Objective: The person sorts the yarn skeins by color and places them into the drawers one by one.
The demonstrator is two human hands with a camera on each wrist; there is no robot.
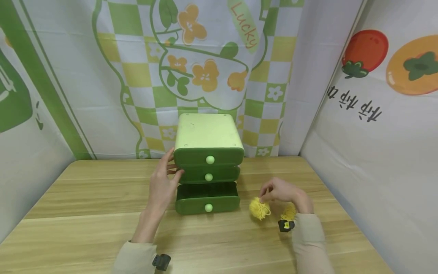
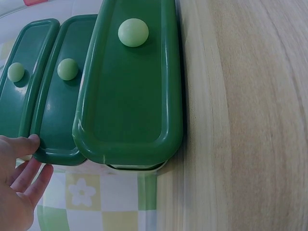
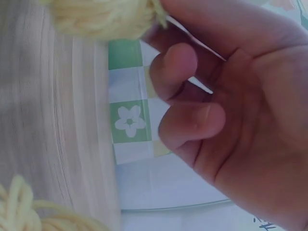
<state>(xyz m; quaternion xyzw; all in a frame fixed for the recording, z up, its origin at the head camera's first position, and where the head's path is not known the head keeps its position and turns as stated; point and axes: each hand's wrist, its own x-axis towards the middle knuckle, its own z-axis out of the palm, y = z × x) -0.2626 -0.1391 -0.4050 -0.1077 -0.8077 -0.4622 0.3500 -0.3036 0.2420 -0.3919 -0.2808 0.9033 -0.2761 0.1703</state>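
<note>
A small drawer cabinet point(image 1: 210, 131) with a pale green body stands on the table, its lowest drawer point(image 1: 208, 205) pulled out and the upper two pushed further in. At the cabinet's left side is my left hand point(image 1: 163, 186). Its thumb touches the edge of the middle drawer point(image 2: 60, 110), and the other fingers reach along the side, fairly straight. To the right of the cabinet, my right hand point(image 1: 280, 190) pinches a yellow yarn ball point(image 1: 259, 208) between thumb and fingertips, with loose strands hanging down. Another yellow yarn bundle point(image 1: 289, 211) lies by the right wrist, partly hidden.
Round pale knobs point(image 1: 208, 177) stick out from the drawer fronts. A patterned curtain point(image 1: 137, 76) hangs behind the wooden table point(image 1: 85, 213), and white printed panels point(image 1: 376, 152) stand at both sides. Each wrist carries a small black device point(image 1: 161, 262).
</note>
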